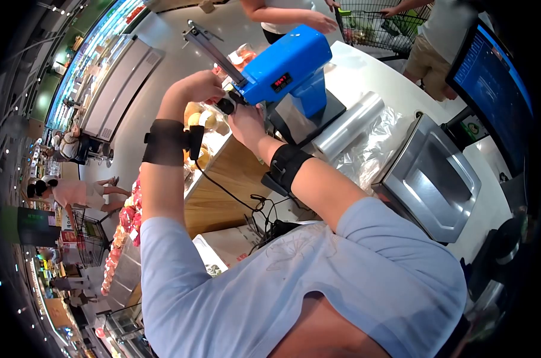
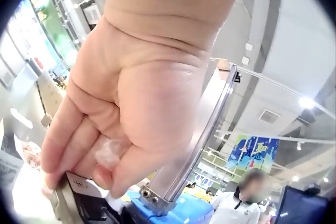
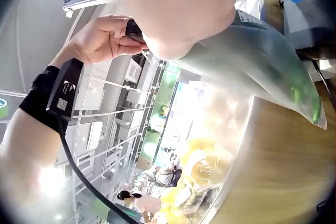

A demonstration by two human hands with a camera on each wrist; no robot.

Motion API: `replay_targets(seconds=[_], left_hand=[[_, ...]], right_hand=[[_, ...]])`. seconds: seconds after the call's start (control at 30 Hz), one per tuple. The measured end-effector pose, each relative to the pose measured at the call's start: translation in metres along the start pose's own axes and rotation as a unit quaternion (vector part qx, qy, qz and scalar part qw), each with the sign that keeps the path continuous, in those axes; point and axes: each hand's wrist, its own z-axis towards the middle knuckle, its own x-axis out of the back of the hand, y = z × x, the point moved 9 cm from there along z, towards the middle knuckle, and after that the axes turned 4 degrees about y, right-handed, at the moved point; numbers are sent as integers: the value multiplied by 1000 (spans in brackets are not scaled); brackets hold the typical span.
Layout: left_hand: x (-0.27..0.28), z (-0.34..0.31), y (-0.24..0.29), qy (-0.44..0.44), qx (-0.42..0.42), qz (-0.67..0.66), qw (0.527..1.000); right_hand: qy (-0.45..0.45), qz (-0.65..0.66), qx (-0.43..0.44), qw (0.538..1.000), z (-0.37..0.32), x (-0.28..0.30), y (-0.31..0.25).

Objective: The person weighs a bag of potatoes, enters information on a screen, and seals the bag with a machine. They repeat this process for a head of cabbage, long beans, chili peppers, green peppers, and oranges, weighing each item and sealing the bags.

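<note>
A blue machine with a red digit display (image 1: 280, 82) stands on the counter, a metal rail (image 1: 214, 53) rising from its end. At its black end piece (image 1: 226, 104) my two hands meet. My left hand (image 1: 196, 88) has its fingers curled there, with a crumpled bit of clear plastic (image 2: 108, 153) between thumb and fingers. Its fingertips lie close to the black piece (image 2: 89, 198). My right hand (image 1: 248, 125) grips a clear plastic bag (image 3: 252, 71) with something green in it. The bag hangs below that hand, whose fingers are mostly hidden in the right wrist view.
Right of the machine lie a roll of clear plastic bags (image 1: 349, 126), a steel scale (image 1: 435, 179) and a monitor (image 1: 491, 89). Yellowish wrapped produce (image 1: 199, 116) sits past the wooden counter side (image 1: 223, 191). Black cables (image 1: 264, 224) hang near my body. People with carts stand beyond.
</note>
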Motion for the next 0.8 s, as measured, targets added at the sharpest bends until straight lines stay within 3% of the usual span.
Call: replay_targets(seconds=[0.1,0.23,0.3,0.33,0.4,0.43,0.47,0.53,0.6,0.67,0.73,0.8], left_hand=[[0,-1,-8,-1,18,-103,995],[-3,0,-14,-18,19,-126,992],[-1,-5,-20,32,37,-147,988],[0,-8,-24,63,57,-107,991],[9,-19,2,213,-113,125,962],[12,-41,21,252,-16,131,959],[10,-55,50,293,-51,228,927],[-1,-60,74,252,-56,245,934],[-3,-73,102,280,-109,192,934],[2,-80,131,250,-96,79,960],[5,-72,152,243,-116,-49,962],[13,-63,175,284,-102,-78,950]], right_hand=[[-49,-18,18,998,2,3,-6],[-52,-11,19,998,5,13,-10],[-72,16,4,997,3,14,-7],[-69,16,9,997,-2,12,-6],[64,56,38,996,-13,32,-4],[47,53,34,997,-18,40,-7],[49,53,33,997,-24,50,-10],[21,62,23,998,-36,59,-5],[40,97,61,993,-45,80,7],[15,226,12,974,-59,125,11],[16,224,-45,973,-69,167,21],[176,240,38,954,-69,220,31]])
